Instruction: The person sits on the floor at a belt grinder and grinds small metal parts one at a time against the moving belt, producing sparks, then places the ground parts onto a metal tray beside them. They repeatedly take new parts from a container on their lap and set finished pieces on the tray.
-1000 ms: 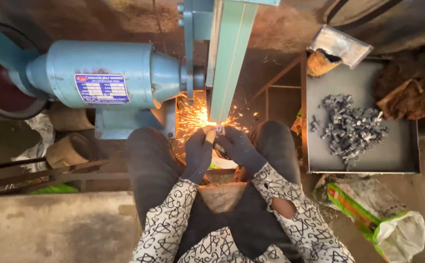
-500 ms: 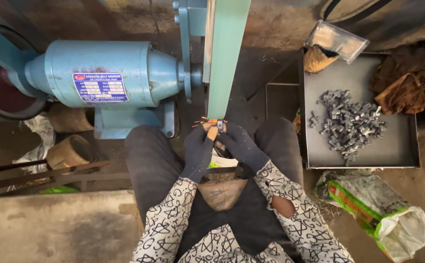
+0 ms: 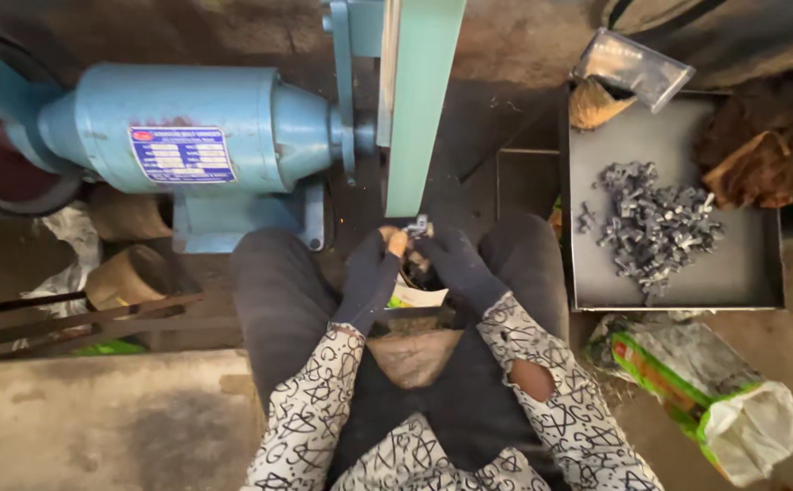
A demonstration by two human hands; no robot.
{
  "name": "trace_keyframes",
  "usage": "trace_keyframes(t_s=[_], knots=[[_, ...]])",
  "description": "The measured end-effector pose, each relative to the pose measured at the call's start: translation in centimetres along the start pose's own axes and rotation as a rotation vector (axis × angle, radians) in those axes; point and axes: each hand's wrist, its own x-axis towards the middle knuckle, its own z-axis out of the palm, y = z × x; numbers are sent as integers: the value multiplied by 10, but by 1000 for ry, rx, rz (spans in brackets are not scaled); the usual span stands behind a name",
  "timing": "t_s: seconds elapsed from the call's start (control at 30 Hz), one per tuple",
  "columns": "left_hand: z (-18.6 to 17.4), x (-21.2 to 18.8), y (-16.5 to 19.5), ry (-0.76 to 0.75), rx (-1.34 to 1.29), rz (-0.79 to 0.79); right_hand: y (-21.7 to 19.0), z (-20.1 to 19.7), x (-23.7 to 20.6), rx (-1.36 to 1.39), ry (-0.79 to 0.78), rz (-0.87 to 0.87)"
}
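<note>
Sparks seen a second ago are gone, and both gloved hands have drawn the small metal piece (image 3: pixel 417 224) back from the green belt guard (image 3: pixel 423 100), at frame centre. Left hand (image 3: pixel 371 277) and right hand (image 3: pixel 455 264) are both pinched on it. Grey metal parts (image 3: pixel 655 223) lie piled in the tray (image 3: pixel 751 273) at right.

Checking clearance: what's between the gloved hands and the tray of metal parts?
Head view: the person's right thigh lies between the right hand, which holds a small metal piece with the left hand, and the tray. Nothing else shows there.
</note>
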Motion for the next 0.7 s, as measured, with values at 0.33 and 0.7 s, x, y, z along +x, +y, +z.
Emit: trace_keyframes(t_s=[0.33,0.7], knots=[[14,2,-30,155,327,333,-6,-1,8,-90,26,-137],[10,-15,-3,-88,-250,341,-23,4,-31,-70,71,-334]])
